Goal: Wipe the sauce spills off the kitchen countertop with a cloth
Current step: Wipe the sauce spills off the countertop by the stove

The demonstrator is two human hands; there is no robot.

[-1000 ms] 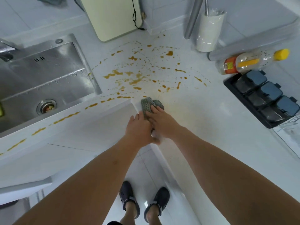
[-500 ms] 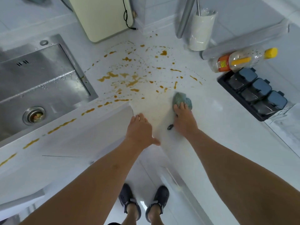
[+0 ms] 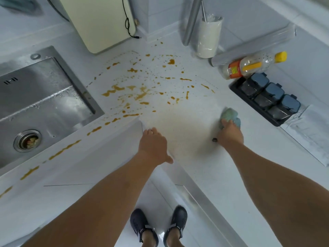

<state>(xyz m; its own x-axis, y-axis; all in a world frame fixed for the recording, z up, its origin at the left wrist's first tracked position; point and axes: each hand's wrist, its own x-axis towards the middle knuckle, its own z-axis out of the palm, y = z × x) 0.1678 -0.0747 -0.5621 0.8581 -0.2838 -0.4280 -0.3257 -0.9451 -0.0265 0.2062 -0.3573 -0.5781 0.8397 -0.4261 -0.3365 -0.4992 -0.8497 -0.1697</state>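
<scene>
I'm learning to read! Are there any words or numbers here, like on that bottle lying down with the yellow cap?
Clear plastic bottle with yellow cap: its orange label bears print, too small and blurred to read.
Black tray of three lidded containers: no text visible.
Cream rectangular appliance: no text visible.
Steel sink: no text visible.
Nothing here can be read.

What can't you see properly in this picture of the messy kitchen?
All from the head view:
- Cloth: the right hand covers its near part, so its full shape is hidden.
- Bottle: its label print is too small to read.
- Sink: cut off by the left edge.
- Small dark thing beside the right hand: too small to identify.
- Left hand: its palm side is hidden.
</scene>
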